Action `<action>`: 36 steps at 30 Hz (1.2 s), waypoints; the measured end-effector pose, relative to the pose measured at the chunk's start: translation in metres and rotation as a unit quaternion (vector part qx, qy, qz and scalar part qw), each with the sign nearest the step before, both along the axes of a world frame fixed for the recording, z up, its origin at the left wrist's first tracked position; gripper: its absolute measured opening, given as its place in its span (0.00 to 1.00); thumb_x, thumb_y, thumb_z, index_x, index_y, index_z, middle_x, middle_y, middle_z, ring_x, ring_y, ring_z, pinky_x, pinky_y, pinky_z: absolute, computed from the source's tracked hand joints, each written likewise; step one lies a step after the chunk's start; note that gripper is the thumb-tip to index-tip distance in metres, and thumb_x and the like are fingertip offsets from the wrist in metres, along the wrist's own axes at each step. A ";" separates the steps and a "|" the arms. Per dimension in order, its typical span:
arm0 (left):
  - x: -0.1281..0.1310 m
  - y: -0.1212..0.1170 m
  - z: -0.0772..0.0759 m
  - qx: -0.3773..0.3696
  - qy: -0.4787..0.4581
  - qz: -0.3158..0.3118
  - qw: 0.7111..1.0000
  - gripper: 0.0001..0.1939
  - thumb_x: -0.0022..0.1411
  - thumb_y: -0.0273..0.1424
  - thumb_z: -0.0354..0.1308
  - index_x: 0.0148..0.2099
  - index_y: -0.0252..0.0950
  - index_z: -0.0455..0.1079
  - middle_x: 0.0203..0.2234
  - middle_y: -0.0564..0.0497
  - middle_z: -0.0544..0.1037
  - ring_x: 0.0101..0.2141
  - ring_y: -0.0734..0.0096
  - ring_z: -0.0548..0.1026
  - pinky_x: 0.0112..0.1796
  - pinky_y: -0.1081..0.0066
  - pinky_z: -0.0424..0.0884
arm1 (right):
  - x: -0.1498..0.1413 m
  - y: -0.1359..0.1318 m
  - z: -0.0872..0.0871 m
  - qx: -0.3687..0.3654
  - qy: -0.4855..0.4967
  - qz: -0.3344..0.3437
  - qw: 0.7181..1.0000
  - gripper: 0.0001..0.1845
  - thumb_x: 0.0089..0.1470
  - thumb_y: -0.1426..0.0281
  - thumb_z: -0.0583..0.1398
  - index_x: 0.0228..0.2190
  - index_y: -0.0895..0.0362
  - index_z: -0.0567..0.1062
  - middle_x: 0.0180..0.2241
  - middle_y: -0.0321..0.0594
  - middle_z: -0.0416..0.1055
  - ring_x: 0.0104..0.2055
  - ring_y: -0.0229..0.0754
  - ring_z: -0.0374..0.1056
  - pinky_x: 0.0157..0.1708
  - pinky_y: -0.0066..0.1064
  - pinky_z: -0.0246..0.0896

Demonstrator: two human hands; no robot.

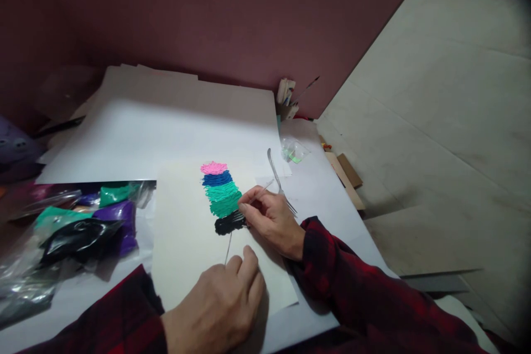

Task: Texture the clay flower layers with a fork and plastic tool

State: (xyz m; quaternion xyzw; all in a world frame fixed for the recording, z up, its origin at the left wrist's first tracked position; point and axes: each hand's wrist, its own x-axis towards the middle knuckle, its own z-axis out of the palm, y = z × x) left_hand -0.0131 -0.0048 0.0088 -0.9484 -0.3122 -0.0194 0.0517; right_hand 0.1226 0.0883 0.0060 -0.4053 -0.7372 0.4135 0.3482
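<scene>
Although it looks light, the five-banded strip of roughened, clay-like material [224, 192], in pink, blue, mint, deeper green and black, is probably soft and easily dented. Location: on the cream rectangular paper sheet [178, 260], running from its far edge toward its middle.

Right hand [271, 218]: over the sheet's right side, thumb and fingertips pinched on a thin, pale, translucent stick [263, 189], beside the black band. Stick: likely light and rather stiff; best taken near the middle, in a fingertip grip.

Left hand [224, 298]: over the sheet's near edge, fingers loosely curled. A fine, straight, pale rod [228, 249] shows between it and the black band; whether the fingers grip it cannot be told.

Handling: lift by the sheet's bare margins, thin and apt to bend, never by the bands.

Adjacent: slim silver metal fork [274, 166], just right of the sheet, probably hard and smooth; glossy black plastic-wrapped packet [81, 238], left of the sheet; broad white paper sheets [166, 121], beyond it.
</scene>
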 end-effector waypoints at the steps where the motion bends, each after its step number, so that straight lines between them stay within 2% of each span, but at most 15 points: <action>1: 0.000 0.000 0.000 -0.003 -0.001 -0.002 1.000 0.14 0.55 0.16 0.43 0.41 0.27 0.65 0.35 0.36 0.73 0.23 0.65 0.71 0.17 0.68 0.70 | 0.000 0.000 0.000 -0.001 -0.002 -0.003 1.000 0.05 0.55 0.71 0.56 0.31 0.57 0.71 0.21 0.33 0.66 0.21 0.33 0.63 0.20 0.27 0.60; 21: 0.000 0.001 0.003 -0.005 -0.012 -0.001 1.000 0.17 0.54 0.14 0.42 0.41 0.26 0.68 0.37 0.34 0.75 0.23 0.62 0.73 0.17 0.66 0.72 | 0.000 -0.001 -0.002 -0.048 0.008 -0.049 0.998 0.05 0.55 0.69 0.56 0.31 0.57 0.70 0.19 0.31 0.64 0.20 0.33 0.62 0.21 0.26 0.59; 25: 0.000 0.001 0.004 -0.014 0.008 -0.005 1.000 0.18 0.54 0.14 0.41 0.43 0.26 0.67 0.40 0.33 0.75 0.26 0.62 0.74 0.18 0.67 0.73 | 0.002 0.000 -0.001 -0.054 0.069 -0.075 0.993 0.05 0.53 0.69 0.57 0.29 0.58 0.71 0.21 0.33 0.65 0.21 0.32 0.60 0.22 0.25 0.57; 29: -0.001 0.001 0.001 -0.014 0.017 -0.005 1.000 0.17 0.55 0.15 0.42 0.44 0.26 0.67 0.43 0.31 0.73 0.28 0.62 0.75 0.20 0.67 0.74 | 0.004 0.002 0.001 -0.105 0.162 -0.111 0.975 0.05 0.52 0.69 0.59 0.29 0.58 0.69 0.22 0.33 0.66 0.19 0.30 0.58 0.18 0.23 0.53; 31: 0.000 0.001 0.000 -0.010 0.015 -0.004 1.000 0.17 0.56 0.15 0.42 0.44 0.26 0.66 0.43 0.30 0.73 0.28 0.61 0.75 0.20 0.67 0.73 | 0.005 0.003 0.002 -0.126 0.178 -0.118 0.969 0.05 0.51 0.69 0.59 0.29 0.58 0.69 0.23 0.33 0.67 0.19 0.30 0.57 0.17 0.23 0.52; 36: 0.000 0.001 0.001 -0.012 0.030 -0.006 0.999 0.16 0.56 0.16 0.43 0.45 0.26 0.66 0.44 0.30 0.73 0.28 0.61 0.75 0.20 0.68 0.73 | 0.004 0.001 -0.001 -0.112 0.121 -0.082 0.983 0.04 0.52 0.70 0.58 0.29 0.58 0.69 0.21 0.31 0.63 0.20 0.31 0.57 0.20 0.24 0.53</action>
